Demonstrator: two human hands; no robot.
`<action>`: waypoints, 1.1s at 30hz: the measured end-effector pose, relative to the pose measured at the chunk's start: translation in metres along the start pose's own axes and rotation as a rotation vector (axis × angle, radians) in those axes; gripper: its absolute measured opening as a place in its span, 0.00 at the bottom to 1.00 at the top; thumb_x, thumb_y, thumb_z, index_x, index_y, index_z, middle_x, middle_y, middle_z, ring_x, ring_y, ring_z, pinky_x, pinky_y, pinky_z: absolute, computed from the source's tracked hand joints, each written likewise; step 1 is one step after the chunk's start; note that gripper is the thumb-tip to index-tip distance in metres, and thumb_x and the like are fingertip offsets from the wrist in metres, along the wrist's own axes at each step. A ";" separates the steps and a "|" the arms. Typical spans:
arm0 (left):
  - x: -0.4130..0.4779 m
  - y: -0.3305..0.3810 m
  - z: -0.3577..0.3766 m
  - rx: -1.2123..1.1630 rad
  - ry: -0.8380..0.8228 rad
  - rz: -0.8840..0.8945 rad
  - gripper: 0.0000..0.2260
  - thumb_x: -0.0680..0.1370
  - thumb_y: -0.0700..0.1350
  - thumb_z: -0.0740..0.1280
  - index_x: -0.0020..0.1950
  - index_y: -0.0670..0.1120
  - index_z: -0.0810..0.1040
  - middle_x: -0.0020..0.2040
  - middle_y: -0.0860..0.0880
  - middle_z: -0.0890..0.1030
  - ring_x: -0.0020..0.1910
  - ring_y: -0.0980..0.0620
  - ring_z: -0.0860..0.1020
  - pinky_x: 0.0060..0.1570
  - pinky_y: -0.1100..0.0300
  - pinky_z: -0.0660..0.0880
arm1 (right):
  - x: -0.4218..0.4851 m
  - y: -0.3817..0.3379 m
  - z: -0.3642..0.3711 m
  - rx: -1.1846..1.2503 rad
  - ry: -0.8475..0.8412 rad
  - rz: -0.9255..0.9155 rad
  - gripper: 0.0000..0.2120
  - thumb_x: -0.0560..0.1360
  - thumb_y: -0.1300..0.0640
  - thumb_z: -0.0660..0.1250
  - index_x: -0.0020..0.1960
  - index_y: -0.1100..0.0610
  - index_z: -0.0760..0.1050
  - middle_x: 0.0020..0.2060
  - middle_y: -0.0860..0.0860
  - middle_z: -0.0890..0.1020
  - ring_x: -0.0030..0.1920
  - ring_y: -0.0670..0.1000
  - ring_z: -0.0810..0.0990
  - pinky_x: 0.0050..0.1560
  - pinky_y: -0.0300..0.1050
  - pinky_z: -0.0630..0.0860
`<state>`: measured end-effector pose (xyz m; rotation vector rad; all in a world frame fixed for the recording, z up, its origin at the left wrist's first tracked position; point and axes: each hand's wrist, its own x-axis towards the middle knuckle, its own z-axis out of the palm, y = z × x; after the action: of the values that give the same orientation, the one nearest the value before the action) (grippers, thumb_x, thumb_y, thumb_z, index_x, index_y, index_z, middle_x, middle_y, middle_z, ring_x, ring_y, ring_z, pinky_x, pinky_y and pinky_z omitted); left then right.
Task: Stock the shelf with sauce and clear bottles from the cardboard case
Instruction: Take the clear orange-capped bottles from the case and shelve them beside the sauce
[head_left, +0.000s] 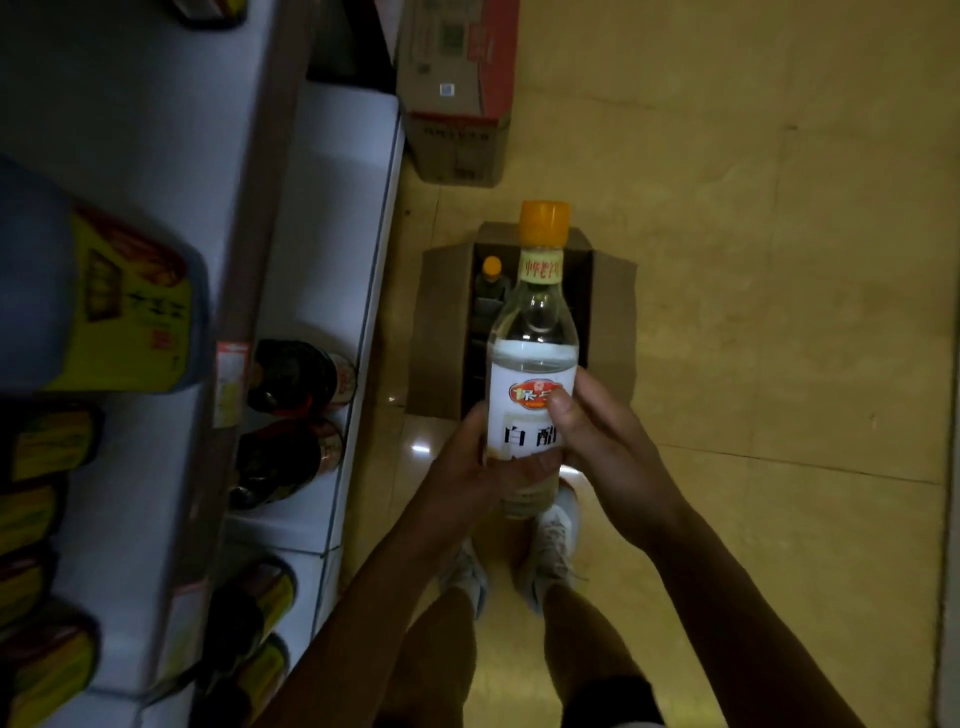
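Grip, left: left hand (467, 467) curled round the lower body of the clear bottle (535, 332); its fingers (530, 463) wrap across the front below the label text.
Grip, right: right hand (602, 441) closed on the same bottle from the opposite side, thumb (563, 410) pressed on the white label. Its other fingers lie behind the bottle and cannot be seen.
Task item: clear bottle held upright between both sets of fingers, raised off the floor, clear liquid inside, orange cap (544, 223) well above the fingers.
Shelving: white shelf (332, 208) to the left of the left fingers. Dark sauce bottles (291, 376) stand near its front edge, roughly level with the fingers. A large yellow-labelled jug (93, 301) sits further left, blurred.
Footwear: white shoes (553, 545) directly below the fingers, on the tan tiled floor (779, 260).
Case: cardboard case (441, 332) open on the floor beyond the fingers, partly hidden by the held bottle. One orange-capped bottle (491, 280) stands inside, left of the held bottle's neck. The rest of the interior is too dark to tell.
Far end: closed carton (457, 93) well beyond the case, beside the shelf base.
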<state>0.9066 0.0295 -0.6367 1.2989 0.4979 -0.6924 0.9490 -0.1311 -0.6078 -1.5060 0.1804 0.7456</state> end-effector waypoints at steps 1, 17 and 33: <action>-0.016 0.016 0.005 -0.004 -0.004 0.007 0.24 0.76 0.44 0.76 0.70 0.51 0.75 0.62 0.47 0.85 0.61 0.46 0.83 0.62 0.40 0.79 | -0.013 -0.019 0.002 0.003 0.001 -0.003 0.20 0.82 0.50 0.60 0.73 0.51 0.72 0.63 0.51 0.84 0.63 0.52 0.83 0.61 0.54 0.82; -0.218 0.240 0.094 0.035 0.043 0.216 0.26 0.77 0.43 0.76 0.72 0.54 0.73 0.63 0.48 0.84 0.63 0.47 0.82 0.68 0.40 0.75 | -0.162 -0.275 -0.001 -0.023 -0.059 -0.229 0.18 0.80 0.43 0.66 0.68 0.44 0.76 0.62 0.49 0.84 0.64 0.53 0.82 0.64 0.59 0.78; -0.372 0.324 0.104 -0.105 0.375 0.566 0.23 0.75 0.46 0.77 0.68 0.52 0.76 0.60 0.46 0.85 0.60 0.45 0.84 0.61 0.40 0.80 | -0.236 -0.429 0.069 -0.179 -0.490 -0.503 0.17 0.79 0.47 0.62 0.66 0.45 0.77 0.56 0.46 0.87 0.57 0.48 0.86 0.48 0.40 0.81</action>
<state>0.8697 0.0344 -0.1335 1.3894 0.4290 0.0504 0.9778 -0.0987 -0.1147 -1.4057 -0.6264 0.7056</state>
